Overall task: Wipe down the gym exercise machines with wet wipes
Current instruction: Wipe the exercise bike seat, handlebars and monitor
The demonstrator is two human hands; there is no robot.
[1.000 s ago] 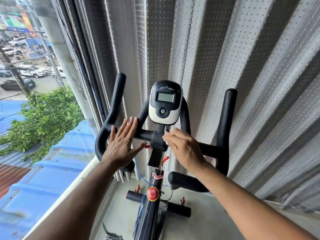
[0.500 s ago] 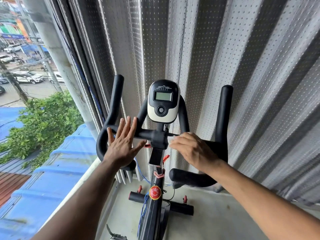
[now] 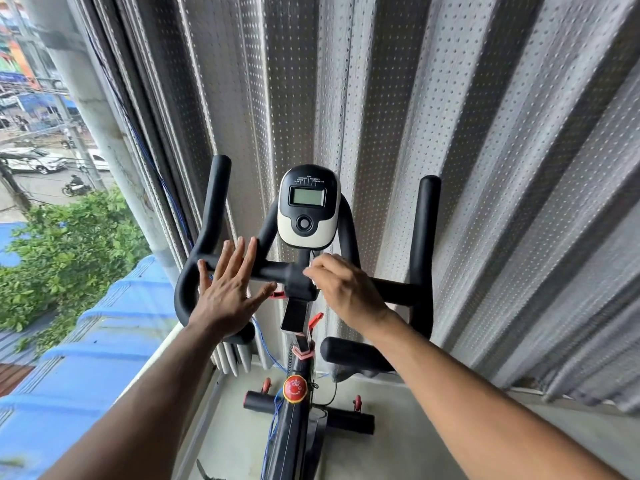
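One black padded handlebar (image 3: pixel 398 291) of an exercise bike stands close against a perforated grey corrugated wall (image 3: pixel 450 133), with one black-and-white oval display console (image 3: pixel 308 206) above its centre and one red round knob (image 3: pixel 294 389) below. The left hand (image 3: pixel 225 289) lies flat, fingers spread, on the bar. The right hand (image 3: pixel 346 289) curls around a white wet wipe (image 3: pixel 314 281), mostly hidden, at the centre clamp.

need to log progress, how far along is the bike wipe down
Done: nothing can be judged finished; no surface shows clear wipe marks. In hand: the right hand pinches a white wipe against the handlebar beside the centre clamp, while the left hand lies flat on the bar's left side. Left, probably: the console, the upright bar ends, the frame below.
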